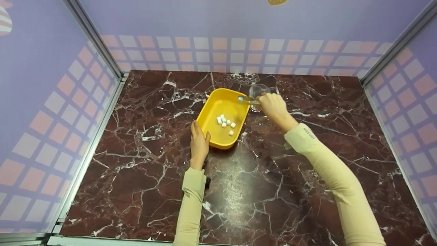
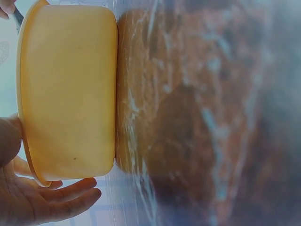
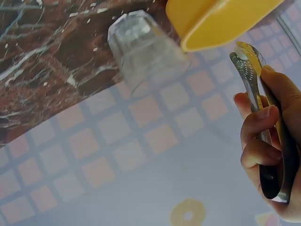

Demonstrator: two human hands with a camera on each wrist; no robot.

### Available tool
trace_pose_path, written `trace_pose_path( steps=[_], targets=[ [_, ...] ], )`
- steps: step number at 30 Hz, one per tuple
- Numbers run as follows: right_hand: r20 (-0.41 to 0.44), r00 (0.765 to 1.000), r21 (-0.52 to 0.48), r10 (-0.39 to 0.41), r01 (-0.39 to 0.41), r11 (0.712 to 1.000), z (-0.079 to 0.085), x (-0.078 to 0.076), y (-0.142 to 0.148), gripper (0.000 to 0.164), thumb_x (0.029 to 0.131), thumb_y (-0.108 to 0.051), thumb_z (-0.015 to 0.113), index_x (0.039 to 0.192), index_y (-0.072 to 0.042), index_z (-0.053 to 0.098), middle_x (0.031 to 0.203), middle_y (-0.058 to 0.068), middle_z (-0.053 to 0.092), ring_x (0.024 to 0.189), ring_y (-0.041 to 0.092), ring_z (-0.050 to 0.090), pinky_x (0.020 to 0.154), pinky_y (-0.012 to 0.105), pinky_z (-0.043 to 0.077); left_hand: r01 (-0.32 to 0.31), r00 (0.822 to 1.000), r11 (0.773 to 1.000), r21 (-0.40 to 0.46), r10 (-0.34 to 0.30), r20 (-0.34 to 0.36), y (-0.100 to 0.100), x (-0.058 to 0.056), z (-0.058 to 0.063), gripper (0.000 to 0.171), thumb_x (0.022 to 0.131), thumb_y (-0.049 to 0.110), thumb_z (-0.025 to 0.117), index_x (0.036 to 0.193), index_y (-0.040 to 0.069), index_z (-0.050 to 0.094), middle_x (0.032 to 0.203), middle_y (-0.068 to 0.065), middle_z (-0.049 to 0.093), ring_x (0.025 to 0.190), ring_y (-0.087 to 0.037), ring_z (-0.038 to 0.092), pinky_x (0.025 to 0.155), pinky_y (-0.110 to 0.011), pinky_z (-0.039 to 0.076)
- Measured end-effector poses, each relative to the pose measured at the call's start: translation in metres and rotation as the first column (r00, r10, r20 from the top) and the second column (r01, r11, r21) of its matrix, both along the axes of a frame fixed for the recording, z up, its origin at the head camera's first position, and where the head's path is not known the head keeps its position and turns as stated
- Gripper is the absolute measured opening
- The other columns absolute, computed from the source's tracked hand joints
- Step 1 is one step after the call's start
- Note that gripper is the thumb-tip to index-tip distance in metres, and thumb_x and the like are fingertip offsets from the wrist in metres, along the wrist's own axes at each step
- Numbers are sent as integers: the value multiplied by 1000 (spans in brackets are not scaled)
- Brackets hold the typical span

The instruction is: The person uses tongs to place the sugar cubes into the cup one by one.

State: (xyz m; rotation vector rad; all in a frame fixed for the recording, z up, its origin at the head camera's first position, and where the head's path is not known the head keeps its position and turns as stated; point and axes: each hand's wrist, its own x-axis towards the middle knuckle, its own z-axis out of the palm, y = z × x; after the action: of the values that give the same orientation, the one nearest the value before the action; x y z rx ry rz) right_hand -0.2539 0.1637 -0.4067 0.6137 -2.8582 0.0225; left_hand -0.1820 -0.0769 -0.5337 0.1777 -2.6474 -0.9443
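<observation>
Room above yellow tub [image 1: 220, 106] for my right grip [image 1: 274, 107] and tongs [image 1: 252, 101]. Glass [image 3: 148, 59] just beside tub obstructs low passage at far right. My left grip [image 1: 199, 143] blocks tub's near left side. Worktop [image 1: 252, 191] passable between sleeves [image 1: 341, 181].

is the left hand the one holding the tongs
No, the right hand grips the tongs, while the left hand holds the edge of the yellow container.
</observation>
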Motion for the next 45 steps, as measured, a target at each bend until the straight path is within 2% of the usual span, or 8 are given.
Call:
trace_pose_path(
  steps=[5, 12, 21, 27, 33, 40, 45],
  targets=[
    [-21, 999, -33, -33, 32, 999, 8, -3, 14, 27, 78, -30, 64, 83, -4, 67, 79, 18, 66, 63, 38, 60, 54, 47, 48, 3, 1000, 1000, 5, -3, 15, 0, 0, 0, 59, 89, 16, 52, 136, -8, 26, 139, -25, 30, 101, -45, 52, 79, -51, 45],
    [0, 996, -62, -94, 94, 994, 12, -11, 33, 29, 79, -32, 63, 84, -3, 67, 83, 19, 66, 68, 40, 60, 56, 49, 47, 10, 999, 1000, 22, -10, 35, -1, 0, 0, 60, 90, 17, 50, 137, -7, 24, 140, -24, 28, 103, -44, 50, 81, -50, 44],
    [31, 986, -65, -161, 163, 984, 0, -25, 49, 27, 80, -28, 63, 76, -1, 63, 78, 20, 64, 68, 43, 59, 57, 51, 46, 8, 1000, 1000, 27, -8, 12, -1, 0, -1, 59, 89, 15, 52, 136, -8, 26, 140, -25, 29, 102, -44, 51, 82, -50, 44],
    [70, 976, -72, -204, 209, 975, -8, -32, 51, 31, 80, -29, 64, 80, 2, 64, 81, 24, 64, 71, 45, 59, 59, 52, 46, 5, 1000, 1000, 26, -6, 14, -1, 0, -2, 59, 88, 16, 52, 136, -8, 26, 139, -24, 29, 101, -44, 51, 81, -50, 44],
    [65, 978, -65, -200, 204, 977, -9, -32, 52, 32, 79, -29, 64, 82, 3, 65, 83, 25, 64, 71, 46, 59, 58, 52, 46, 13, 1000, 1000, 25, -13, 3, -2, -1, -2, 59, 89, 16, 52, 136, -8, 26, 139, -25, 29, 103, -45, 50, 82, -50, 44],
    [41, 983, -80, -178, 181, 980, -9, -30, 52, 31, 78, -30, 65, 75, 1, 64, 81, 23, 64, 69, 45, 59, 57, 52, 45, 16, 1000, 999, 34, -15, -27, -2, -2, -4, 59, 87, 13, 54, 135, -10, 27, 138, -26, 30, 104, -45, 50, 85, -49, 43],
    [21, 987, -112, -160, 161, 980, -5, -25, 49, 30, 77, -31, 66, 81, -2, 66, 79, 22, 64, 68, 44, 59, 56, 52, 45, 22, 999, 999, 42, -20, -27, -2, -1, -4, 59, 88, 14, 53, 135, -10, 27, 138, -26, 30, 106, -45, 49, 88, -49, 42]
  ],
)
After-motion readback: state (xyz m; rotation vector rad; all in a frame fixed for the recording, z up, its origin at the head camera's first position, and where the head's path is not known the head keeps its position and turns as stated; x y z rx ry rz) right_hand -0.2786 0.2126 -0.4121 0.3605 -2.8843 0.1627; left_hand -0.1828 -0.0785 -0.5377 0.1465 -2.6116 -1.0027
